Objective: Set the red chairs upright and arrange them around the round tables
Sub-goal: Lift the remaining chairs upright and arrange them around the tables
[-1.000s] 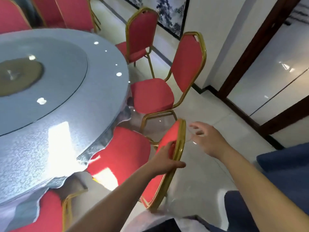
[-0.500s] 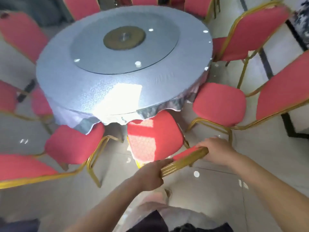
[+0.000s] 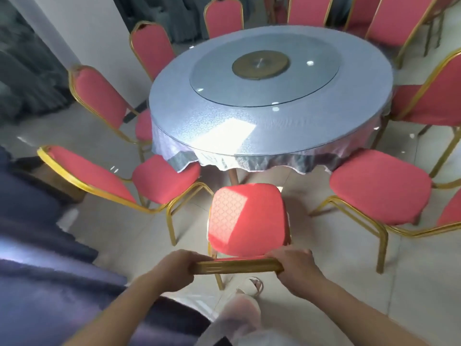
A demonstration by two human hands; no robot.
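A red chair [image 3: 249, 218] with a gold frame stands upright in front of me, its seat facing the round table [image 3: 269, 108]. My left hand [image 3: 172, 270] grips the left end of its gold top rail, and my right hand [image 3: 296, 267] grips the right end. The table wears a pale blue cloth and a glass turntable [image 3: 264, 78]. Several other red chairs ring the table, one close at the left [image 3: 159, 181] and one close at the right [image 3: 379, 186].
A white pillar [image 3: 74, 33] and grey curtains [image 3: 22, 78] stand at the back left. A dark blue mass [image 3: 37, 245] fills the lower left. My foot [image 3: 252, 288] is on the tiled floor behind the chair. Floor gaps lie on both sides of the held chair.
My right hand has come onto the chair's top rail beside the left. The chair has turned square to the table, its seat near the table edge. My view swung left.
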